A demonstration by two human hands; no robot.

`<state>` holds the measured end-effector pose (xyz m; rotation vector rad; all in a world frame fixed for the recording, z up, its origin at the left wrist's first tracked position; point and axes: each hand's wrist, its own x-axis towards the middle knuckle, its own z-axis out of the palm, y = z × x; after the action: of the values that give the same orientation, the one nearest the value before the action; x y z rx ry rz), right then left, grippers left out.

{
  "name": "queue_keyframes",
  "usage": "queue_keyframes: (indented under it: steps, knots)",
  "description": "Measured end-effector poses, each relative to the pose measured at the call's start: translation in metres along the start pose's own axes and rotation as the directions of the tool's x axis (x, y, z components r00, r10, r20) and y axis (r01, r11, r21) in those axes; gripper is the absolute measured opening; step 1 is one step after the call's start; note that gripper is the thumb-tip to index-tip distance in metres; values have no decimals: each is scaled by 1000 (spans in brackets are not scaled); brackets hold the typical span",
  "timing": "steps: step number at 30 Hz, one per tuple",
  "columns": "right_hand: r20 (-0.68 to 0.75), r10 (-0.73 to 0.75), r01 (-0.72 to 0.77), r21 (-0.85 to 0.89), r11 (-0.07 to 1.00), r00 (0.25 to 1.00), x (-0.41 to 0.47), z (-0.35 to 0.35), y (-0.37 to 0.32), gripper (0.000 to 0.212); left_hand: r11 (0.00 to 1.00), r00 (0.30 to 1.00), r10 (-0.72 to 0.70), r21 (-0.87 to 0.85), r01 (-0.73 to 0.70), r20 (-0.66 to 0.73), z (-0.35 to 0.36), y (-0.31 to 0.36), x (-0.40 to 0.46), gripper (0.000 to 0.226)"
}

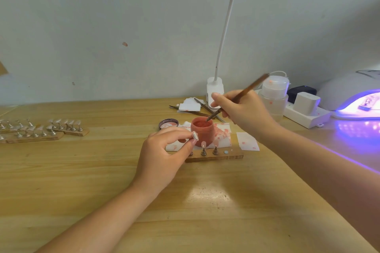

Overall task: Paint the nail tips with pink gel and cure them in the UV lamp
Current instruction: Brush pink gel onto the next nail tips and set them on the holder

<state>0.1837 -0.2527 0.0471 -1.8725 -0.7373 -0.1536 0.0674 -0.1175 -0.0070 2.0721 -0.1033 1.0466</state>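
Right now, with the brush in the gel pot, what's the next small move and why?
Probably lift the brush out of the pink gel pot and bring it to the nail tip. The right hand has the bristles dipped in the gel, and the left hand pinches that tip beside the pot.

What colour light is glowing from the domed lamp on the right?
Purple-violet light glows from the white domed UV lamp, clearest in the head view.

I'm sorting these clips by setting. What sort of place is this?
Probably a small press-on nail workstation, at home or in a studio. A lit UV lamp sits at the right, an open jar of pink gel is mid-table, and rows of nail tips on stands wait at the left.
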Motion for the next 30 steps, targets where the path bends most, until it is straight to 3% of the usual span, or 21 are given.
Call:
queue_keyframes:
  steps: [7, 12, 15, 20, 30]
  knots:
    - [58, -84, 98, -285, 953, 995, 18, 19, -8, 48, 999, 1000, -27, -33, 27, 4, -1, -1, 1, 24]
    - [138, -55, 112, -446, 888, 989, 16, 28, -5, 45, 999, 999, -31, -28, 31, 10, -1, -1, 2, 27]
    - [79, -71, 94, -343, 935, 994, 18, 21, -7, 41, 999, 999, -37, -34, 37, 6, -1, 0, 2, 27]
    - [-5, 28, -28, -192, 981, 1000, 23, 4, 0, 38, 998, 999, -49, -29, 49, 5, -1, -1, 2, 26]
    - [-88, 76, -83, -83, 993, 993, 26, -17, 10, 31, 995, 996, -87, -51, 88, 22, -1, 0, 2, 24]
